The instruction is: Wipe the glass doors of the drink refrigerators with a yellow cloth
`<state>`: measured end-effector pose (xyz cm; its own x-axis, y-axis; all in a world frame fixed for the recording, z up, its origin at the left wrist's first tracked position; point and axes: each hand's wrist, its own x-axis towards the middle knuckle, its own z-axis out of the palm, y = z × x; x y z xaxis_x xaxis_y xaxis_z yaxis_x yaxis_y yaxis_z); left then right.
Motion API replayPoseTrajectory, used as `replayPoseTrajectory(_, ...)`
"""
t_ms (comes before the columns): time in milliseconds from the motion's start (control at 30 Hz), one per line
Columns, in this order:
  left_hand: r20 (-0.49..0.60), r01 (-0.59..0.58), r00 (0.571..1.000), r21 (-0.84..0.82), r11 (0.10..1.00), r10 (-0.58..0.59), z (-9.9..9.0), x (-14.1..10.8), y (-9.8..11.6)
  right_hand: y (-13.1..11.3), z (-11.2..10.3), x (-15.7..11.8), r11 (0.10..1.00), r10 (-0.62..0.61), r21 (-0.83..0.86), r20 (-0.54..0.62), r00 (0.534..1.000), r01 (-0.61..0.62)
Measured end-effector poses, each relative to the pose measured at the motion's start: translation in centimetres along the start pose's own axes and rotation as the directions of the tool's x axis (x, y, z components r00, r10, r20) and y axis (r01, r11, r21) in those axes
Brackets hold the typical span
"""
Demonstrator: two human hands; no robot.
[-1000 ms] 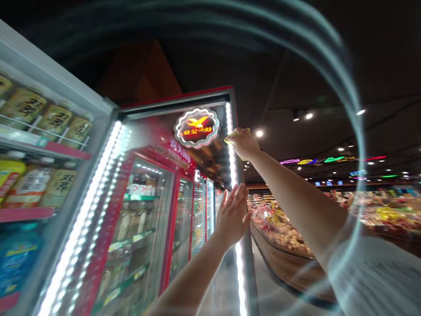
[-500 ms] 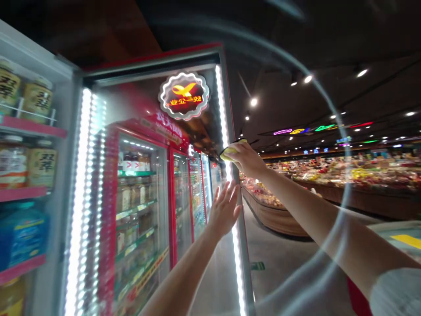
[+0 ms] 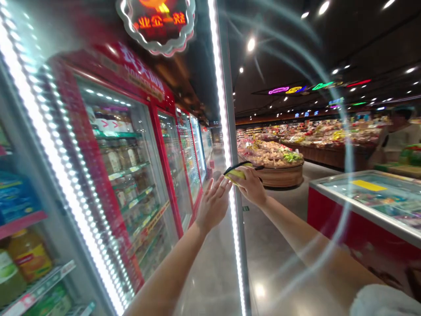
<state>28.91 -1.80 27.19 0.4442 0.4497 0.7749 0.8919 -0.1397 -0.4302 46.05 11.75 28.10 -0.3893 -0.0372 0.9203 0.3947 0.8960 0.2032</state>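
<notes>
A glass fridge door with a bright LED strip [image 3: 234,237] along its edge stands open in front of me. My right hand [image 3: 251,185] grips a yellow and black cloth or pad [image 3: 237,174] against the door's edge, beside the strip. Just left of it, my left hand [image 3: 215,202] lies against the inside of the glass with its fingers spread, holding nothing. The fingertips of my left hand are close to the yellow pad. A lit round sign [image 3: 158,22] hangs on the glass above.
Red drink fridges [image 3: 161,166] show through or in the glass. Shelves with juice bottles [image 3: 29,254] are at the lower left. A chest freezer [image 3: 348,219] stands at the right, with produce displays [image 3: 269,175] behind. A person [image 3: 399,131] is at the far right.
My right hand has slid down the door edge with the pad, nearer my left hand. The view has tilted down, bringing the chest freezer and a person into sight.
</notes>
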Motion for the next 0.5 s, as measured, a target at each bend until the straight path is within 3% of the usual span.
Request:
replayPoseTrajectory(167,0.098,0.019,0.995,-0.059,0.998,-0.013,1.6,-3.4,1.4,-2.5,2.4,-8.7,0.997,0.072,0.021,0.048,0.996,-0.073)
replayPoseTrajectory(333,0.283,-0.056,0.954,-0.152,0.987,0.098,4.0,-6.6,3.0,-5.2,4.9,-16.6,0.985,0.166,0.038,0.086,0.982,-0.17)
replayPoseTrajectory(500,0.356,-0.058,0.923,-0.239,0.969,0.144,7.1,-11.1,5.3,-7.9,6.4,-23.8,0.971,0.22,0.064,0.13,0.967,-0.23)
